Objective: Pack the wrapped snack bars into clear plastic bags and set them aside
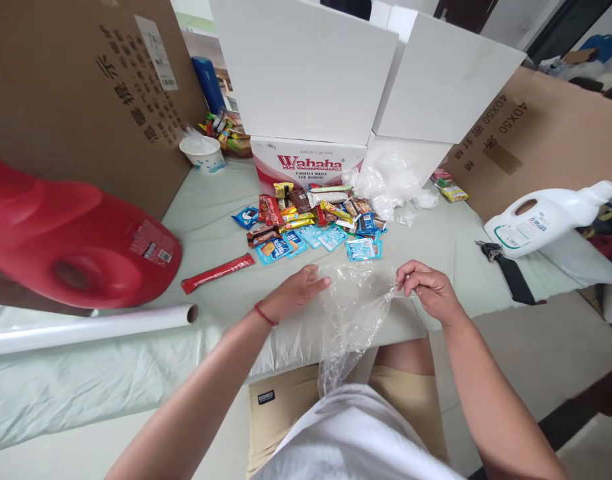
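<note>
A clear plastic bag point(353, 310) hangs between my two hands, its lower end trailing over the table edge towards my lap. My left hand point(300, 290) pinches its left upper corner between thumb and fingers. On the other side, my right hand point(429, 287) has its fingertips closed on the bag's right upper edge. Beyond the bag lies a pile of wrapped snacks point(301, 210), with several light-blue sachets point(331, 237) at its near side. A long red stick packet point(219, 272) rests apart from the pile, left of my left hand.
A Wahaha carton point(311, 163) with raised white flaps stands behind the snacks, crumpled clear bags point(393, 187) beside it. Left are a red jug point(76, 247), a white roll point(91, 327) and a paper cup point(203, 153). Right are a white bottle point(546, 220) and keys point(491, 250).
</note>
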Tool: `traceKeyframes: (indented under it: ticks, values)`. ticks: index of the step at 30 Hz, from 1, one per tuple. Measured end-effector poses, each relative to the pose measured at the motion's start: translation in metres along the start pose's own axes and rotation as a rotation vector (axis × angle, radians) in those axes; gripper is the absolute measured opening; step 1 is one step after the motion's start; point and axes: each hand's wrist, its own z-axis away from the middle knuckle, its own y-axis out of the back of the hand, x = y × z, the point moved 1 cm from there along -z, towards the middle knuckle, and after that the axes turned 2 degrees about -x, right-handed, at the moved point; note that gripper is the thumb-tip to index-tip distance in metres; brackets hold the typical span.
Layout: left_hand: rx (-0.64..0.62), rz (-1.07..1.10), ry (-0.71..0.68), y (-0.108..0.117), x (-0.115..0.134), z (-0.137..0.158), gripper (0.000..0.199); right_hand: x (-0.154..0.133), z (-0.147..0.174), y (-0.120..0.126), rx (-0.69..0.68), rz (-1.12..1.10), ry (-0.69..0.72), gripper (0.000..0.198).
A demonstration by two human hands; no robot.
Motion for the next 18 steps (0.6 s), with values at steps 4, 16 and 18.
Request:
traceKeyframes:
  ticks: [4,16,18]
  values:
    - [-0.049,0.07,0.093,-0.039,-0.025,0.001,0.06,-0.004,-0.003,-0.001,-0.046,0.064,0.01,0.023]
    - [0.241,0.083,-0.058,-0.004,-0.03,-0.03,0.024,0.041,-0.059,0.018,0.135,0.688,0.06,0.031]
    - [0.27,0.086,-0.059,-0.007,-0.028,-0.035,0.024,0.03,-0.064,-0.003,0.096,0.678,0.159,0.04]
